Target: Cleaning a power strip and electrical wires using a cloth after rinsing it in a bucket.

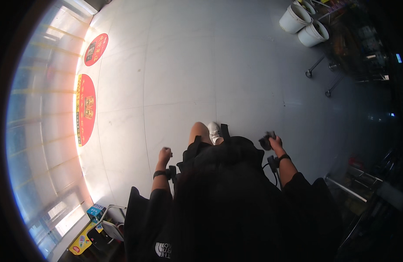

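My left hand (165, 155) hangs beside my left thigh with its fingers curled in. No object shows in it. A dark strap with a small black device (171, 173) is around that wrist. On the other side, my right hand (276, 143) grips a dark handheld object (266, 140), blurred and too dark to name exactly. Another black device (272, 163) with a cable sits at the right wrist. Below me is the pale tiled floor (178, 75). One white shoe (214, 130) shows in front of my black clothing.
Glass panels (44, 114) with red round stickers (87, 109) run along the left. White buckets (294, 19) stand at the upper right, near a stand's caster legs (314, 67). A chair (112, 229) and a blue box (96, 213) are at the lower left. Metal rails (347, 189) appear at the right.
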The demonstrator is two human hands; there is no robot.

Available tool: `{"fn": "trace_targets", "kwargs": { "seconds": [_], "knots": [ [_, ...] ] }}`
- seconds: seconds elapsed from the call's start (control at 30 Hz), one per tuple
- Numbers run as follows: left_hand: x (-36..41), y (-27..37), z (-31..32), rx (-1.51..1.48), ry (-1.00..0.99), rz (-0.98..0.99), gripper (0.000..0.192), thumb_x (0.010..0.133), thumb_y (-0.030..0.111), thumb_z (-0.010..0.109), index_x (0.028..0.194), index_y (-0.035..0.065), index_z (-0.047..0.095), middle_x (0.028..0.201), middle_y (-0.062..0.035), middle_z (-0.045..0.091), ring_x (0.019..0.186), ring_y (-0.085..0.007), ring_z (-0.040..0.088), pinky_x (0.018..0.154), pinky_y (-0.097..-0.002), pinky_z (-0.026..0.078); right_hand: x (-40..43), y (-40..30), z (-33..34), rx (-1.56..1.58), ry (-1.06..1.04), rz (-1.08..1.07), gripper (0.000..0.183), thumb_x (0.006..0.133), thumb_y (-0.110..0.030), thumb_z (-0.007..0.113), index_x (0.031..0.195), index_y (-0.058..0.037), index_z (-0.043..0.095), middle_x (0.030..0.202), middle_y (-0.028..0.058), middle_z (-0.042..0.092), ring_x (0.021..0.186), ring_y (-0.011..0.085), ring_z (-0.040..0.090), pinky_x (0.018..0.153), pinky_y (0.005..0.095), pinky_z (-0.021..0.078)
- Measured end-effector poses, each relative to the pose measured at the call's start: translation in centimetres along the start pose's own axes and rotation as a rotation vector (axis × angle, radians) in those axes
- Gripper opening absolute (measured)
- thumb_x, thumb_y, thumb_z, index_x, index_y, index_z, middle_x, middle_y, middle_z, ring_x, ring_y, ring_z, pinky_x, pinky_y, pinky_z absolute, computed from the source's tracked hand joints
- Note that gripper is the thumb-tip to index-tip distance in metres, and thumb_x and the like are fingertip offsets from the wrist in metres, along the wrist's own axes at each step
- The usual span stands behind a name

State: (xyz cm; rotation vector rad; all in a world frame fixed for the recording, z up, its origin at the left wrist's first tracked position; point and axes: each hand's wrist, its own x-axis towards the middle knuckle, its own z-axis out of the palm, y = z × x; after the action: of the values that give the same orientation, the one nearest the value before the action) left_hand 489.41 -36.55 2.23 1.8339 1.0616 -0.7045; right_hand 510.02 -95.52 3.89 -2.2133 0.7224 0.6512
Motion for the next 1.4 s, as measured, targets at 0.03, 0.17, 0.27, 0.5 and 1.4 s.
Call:
{"fn": "trace_targets", "kwargs": {
  "seconds": [0.03, 0.17, 0.27, 0.5, 1.4],
  "knots": [
    [-0.2, -1.6, -1.0, 0.038, -0.006, -0.074, 0.027, 0.082, 0.02, 0.048, 0.093, -0.0014, 0.06, 0.074, -0.0146, 0.066, 0.061, -0.0219, 0.066, 0.055, -0.0333, 0.051, 3.1, -8.6, -0.4, -0.028, -0.054, -0.079, 0.037, 0.078, -0.027, 0.056, 0.105, -0.0009, 0.052, 0.095, 0.0171, 0.058, 0.09, 0.0343, 0.056, 0.079, 0.0434, 0.044],
    [-1.5, 0.1, -5.4, 0.243, -0.171, -0.342, 0.027, 0.079, 0.019, 0.051, 0.091, -0.0036, 0.06, 0.078, -0.0151, 0.066, 0.064, -0.0261, 0.065, 0.053, -0.037, 0.049, 13.0, -36.8, 0.0, 0.021, -0.078, -0.518, 0.028, 0.079, -0.025, 0.055, 0.093, -0.0016, 0.05, 0.082, 0.0134, 0.056, 0.075, 0.027, 0.055, 0.069, 0.0389, 0.0439],
    [8.0, 7.3, -9.9, 0.103, -0.169, -0.378, 0.025, 0.079, 0.018, 0.049, 0.089, -0.003, 0.059, 0.076, -0.0147, 0.065, 0.064, -0.0246, 0.065, 0.053, -0.0372, 0.049, 20.5, -53.5, -0.2, 0.045, -0.125, -0.603, 0.03, 0.078, -0.024, 0.057, 0.097, -0.0018, 0.055, 0.085, 0.0149, 0.06, 0.079, 0.0288, 0.059, 0.07, 0.0388, 0.0455],
    [36.4, 42.0, -22.0, -0.21, 0.159, 0.007, 0.022, 0.082, 0.016, 0.047, 0.088, -0.0025, 0.056, 0.071, -0.0131, 0.063, 0.061, -0.0209, 0.064, 0.052, -0.0347, 0.049, 26.5, -52.8, 2.5, -0.012, -0.139, -0.145, 0.033, 0.078, -0.025, 0.057, 0.102, -0.0024, 0.054, 0.086, 0.0147, 0.058, 0.079, 0.031, 0.057, 0.071, 0.0436, 0.044],
    [85.7, 105.2, -49.3, -0.046, -0.233, -0.339, 0.027, 0.082, 0.018, 0.051, 0.097, -0.0035, 0.057, 0.08, -0.0183, 0.066, 0.067, -0.0277, 0.065, 0.059, -0.0414, 0.051, 88.2, -151.1, 4.5, 0.186, -0.158, -0.529, 0.029, 0.077, -0.024, 0.057, 0.095, -0.0008, 0.052, 0.078, 0.0091, 0.058, 0.072, 0.0196, 0.055, 0.065, 0.0344, 0.0446]
  ]
}}
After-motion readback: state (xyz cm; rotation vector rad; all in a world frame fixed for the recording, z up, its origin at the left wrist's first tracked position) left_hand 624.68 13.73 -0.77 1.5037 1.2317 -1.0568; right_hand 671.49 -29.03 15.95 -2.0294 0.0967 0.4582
